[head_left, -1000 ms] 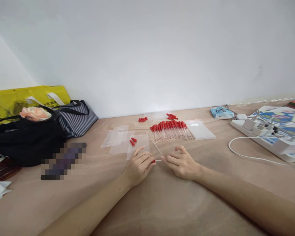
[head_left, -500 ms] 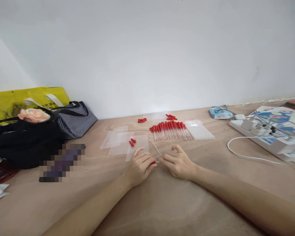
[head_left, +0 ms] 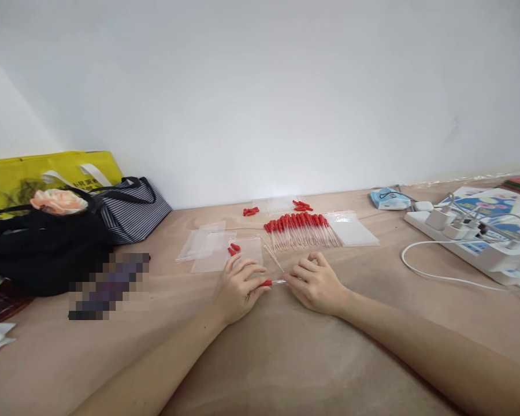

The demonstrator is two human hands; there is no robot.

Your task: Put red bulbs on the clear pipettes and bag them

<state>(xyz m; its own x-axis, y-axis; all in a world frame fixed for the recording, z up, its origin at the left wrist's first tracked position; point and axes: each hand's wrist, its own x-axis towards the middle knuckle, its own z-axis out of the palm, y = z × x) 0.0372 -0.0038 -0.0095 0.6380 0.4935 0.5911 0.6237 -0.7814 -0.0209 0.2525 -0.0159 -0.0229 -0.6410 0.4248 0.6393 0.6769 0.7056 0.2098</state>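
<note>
A: Hands first. What changed?
B: Left hand (head_left: 242, 286) slid leftward over the last half second, so more of the thin clear tube (head_left: 279, 282) shows.
A: States?
B: Left: thumb and fingers pinched on the red dropper bulb (head_left: 266, 283), other fingers loosely fanned. Right hand (head_left: 316, 284): curled, fingertips closed on the tube's other end – exact contact hidden.
A: Meaning?
B: Bulb and tube line up crosswise between the hands. My read: bulb is on the tube's end; how deep, can't tell.
A: Room?
B: Tight just beyond the fingers. Loose tubes (head_left: 272, 256) slant near the right fingertips; left fingers overlap a zip bag (head_left: 253, 248) bearing two spare bulbs (head_left: 234, 249). More clear bags (head_left: 205, 240) lie left of that. Sideways is easier – white cable (head_left: 433, 277) and power strip (head_left: 485, 260) sit well apart from the right hand.
A: Further?
B: Row of bulb-topped droppers (head_left: 301, 228), bulbs toward the wall (head_left: 260, 104); pale bag (head_left: 357, 230) at its right end. Behind, two small red piles, left (head_left: 251, 211) and right (head_left: 302, 205). Table's far edge meets the wall; near edge out of view.
</note>
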